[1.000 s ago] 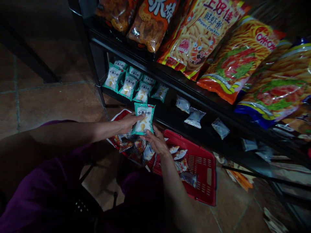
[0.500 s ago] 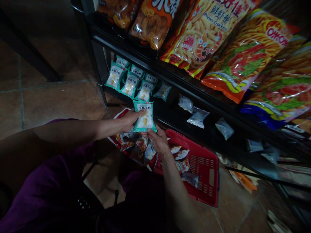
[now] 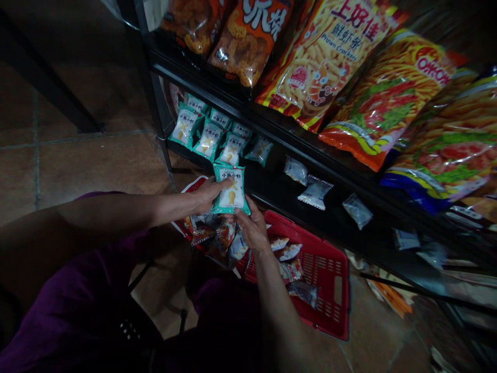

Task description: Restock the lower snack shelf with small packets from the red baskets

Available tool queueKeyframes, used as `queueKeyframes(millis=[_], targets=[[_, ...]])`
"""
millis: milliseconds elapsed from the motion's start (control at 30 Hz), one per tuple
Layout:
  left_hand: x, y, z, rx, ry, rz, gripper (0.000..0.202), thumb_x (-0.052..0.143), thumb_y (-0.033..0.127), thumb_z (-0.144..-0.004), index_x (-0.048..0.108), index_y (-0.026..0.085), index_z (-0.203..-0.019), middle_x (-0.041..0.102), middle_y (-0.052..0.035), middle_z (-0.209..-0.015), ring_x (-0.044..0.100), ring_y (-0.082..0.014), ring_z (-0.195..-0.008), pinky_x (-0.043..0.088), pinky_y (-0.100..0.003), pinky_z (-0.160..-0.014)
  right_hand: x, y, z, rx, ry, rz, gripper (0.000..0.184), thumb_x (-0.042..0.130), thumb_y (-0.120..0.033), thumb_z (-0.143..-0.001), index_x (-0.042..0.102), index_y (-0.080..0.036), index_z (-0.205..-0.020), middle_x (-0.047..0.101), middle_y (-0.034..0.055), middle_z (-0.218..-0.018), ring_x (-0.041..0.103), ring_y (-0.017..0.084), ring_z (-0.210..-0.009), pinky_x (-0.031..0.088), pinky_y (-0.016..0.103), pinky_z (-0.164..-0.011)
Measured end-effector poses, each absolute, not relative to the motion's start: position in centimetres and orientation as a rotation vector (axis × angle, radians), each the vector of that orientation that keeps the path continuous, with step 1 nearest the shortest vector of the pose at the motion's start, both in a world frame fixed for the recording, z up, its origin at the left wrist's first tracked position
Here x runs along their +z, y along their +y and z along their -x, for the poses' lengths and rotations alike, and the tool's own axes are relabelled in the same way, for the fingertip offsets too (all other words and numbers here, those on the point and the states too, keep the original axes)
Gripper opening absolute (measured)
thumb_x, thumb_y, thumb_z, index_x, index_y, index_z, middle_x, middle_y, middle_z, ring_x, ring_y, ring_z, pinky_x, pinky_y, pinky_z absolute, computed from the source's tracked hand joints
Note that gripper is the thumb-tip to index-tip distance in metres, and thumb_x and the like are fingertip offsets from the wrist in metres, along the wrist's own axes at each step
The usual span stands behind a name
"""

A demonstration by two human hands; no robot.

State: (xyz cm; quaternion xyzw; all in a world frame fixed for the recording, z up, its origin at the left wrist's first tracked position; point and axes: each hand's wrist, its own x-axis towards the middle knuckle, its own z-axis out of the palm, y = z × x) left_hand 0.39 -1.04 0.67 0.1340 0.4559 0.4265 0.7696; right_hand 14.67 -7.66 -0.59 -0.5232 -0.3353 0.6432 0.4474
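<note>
A small teal-and-white snack packet [image 3: 233,194] is held in front of the low shelf, label facing up at me. My left hand [image 3: 209,195] grips its left side, thumb on the front. At its lower right corner, my right hand [image 3: 251,223] pinches the bottom edge, some fingers hidden beneath. Several matching teal packets [image 3: 207,137] stand in short rows on the lower shelf [image 3: 267,189], just beyond the held one. Below my hands sits a red plastic basket [image 3: 328,280] with several small snack packets [image 3: 291,269] in it.
Small clear-and-white packets [image 3: 316,192] lie scattered along the lower shelf. Above hang over large snack bags, among them a prawn cracker bag [image 3: 322,62], on the upper shelf [image 3: 186,77]. A dark metal post [image 3: 149,98] stands at left on the tiled floor [image 3: 93,166].
Both hands keep the same hold on the teal packet. The view has shifted very slightly; otherwise nothing has visibly moved.
</note>
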Motion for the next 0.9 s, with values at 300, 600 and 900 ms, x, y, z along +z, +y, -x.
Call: queueKeyframes(millis=[300,600,900], targets=[[1.6,-1.23,-0.54,0.903,0.969,-0.326,0.036,0.075,0.029,-0.07,0.058,0.016,-0.098,0.068,-0.0056,-0.078,0.063,-0.0174,-0.062,0.052,-0.034,-0.062,-0.86,-7.75,-14.32,1.561,-0.798,1.314,0.044,0.072,-0.04,-0.072,0.062,-0.026,-0.113,0.07,0.0004,-0.095,0.065,0.013,-0.067,0.054,0.026,-0.064],[1.33,-0.39,0.09,0.763,1.06,-0.335,0.032,0.064,0.04,-0.077,0.061,0.017,-0.099,0.067,-0.0048,-0.078,0.062,-0.0191,-0.07,0.05,-0.033,-0.067,-0.89,-7.31,-14.52,1.506,-0.699,1.379,0.041,0.079,-0.036,-0.061,0.065,-0.023,-0.098,0.071,-0.0022,-0.086,0.061,0.012,-0.062,0.05,0.025,-0.059],[1.46,-0.27,0.17,0.789,1.061,-0.395,0.025,0.067,0.033,-0.075,0.062,0.017,-0.093,0.067,-0.0062,-0.084,0.061,-0.0184,-0.07,0.048,-0.03,-0.061,-0.9,-7.38,-14.42,1.458,-0.696,1.397,0.034,0.077,-0.033,-0.063,0.068,-0.024,-0.095,0.071,-0.0038,-0.081,0.059,0.01,-0.058,0.05,0.024,-0.058]])
